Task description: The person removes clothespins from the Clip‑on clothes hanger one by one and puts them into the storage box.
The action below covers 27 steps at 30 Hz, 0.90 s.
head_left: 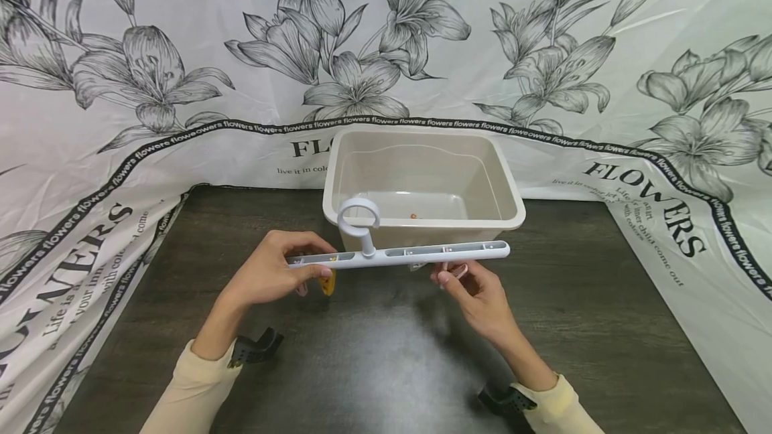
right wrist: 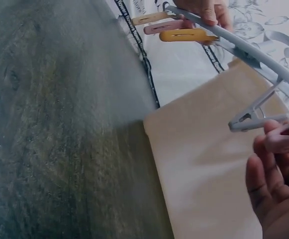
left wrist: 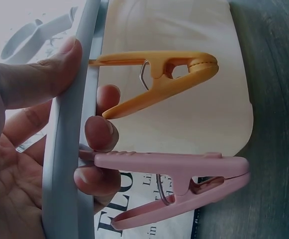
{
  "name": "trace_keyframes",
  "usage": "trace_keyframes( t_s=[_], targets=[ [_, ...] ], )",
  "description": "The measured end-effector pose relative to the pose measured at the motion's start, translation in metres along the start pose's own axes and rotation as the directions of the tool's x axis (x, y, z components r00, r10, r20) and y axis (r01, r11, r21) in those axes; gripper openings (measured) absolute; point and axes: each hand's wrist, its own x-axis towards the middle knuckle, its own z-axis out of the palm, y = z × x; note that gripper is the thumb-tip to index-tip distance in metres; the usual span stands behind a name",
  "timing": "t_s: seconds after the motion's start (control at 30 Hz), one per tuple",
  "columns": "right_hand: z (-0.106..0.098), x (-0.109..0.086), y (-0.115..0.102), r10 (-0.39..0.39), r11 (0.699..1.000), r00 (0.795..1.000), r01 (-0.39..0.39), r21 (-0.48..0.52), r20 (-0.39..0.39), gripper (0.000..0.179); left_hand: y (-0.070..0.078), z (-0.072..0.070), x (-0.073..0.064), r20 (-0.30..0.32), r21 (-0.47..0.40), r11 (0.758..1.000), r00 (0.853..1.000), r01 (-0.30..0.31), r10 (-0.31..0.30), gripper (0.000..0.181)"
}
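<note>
A pale grey clip hanger [head_left: 434,253] with a round hook [head_left: 358,205] on top is held level in front of the basin. My left hand [head_left: 268,270] grips its left end, thumb on the near side and fingers behind the bar. Beneath that end hang a yellow clothespin [left wrist: 184,85] and a pink clothespin [left wrist: 144,163]; a beige clothespin [right wrist: 151,18] shows farther along in the right wrist view. Under the right half, my right hand [head_left: 482,300] pinches another pink clothespin [right wrist: 283,143]. Beside it hangs a grey clothespin [right wrist: 253,122].
A beige plastic basin [head_left: 422,224] stands behind the hanger, against the flower-printed cloth [head_left: 362,72]. A tiny orange bit [head_left: 413,216] shows inside the basin. The dark wooden tabletop [head_left: 374,367] lies beneath both hands.
</note>
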Motion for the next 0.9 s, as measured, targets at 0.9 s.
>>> trace_keyframes(
  t_s=[0.9],
  targets=[
    [-0.007,0.006,0.003,-0.217,0.976,0.967,0.217,-0.013,-0.131,0.012,-0.001,0.000,0.000,0.072,-0.094,0.994,0.996,0.059,-0.053,0.015]
  ],
)
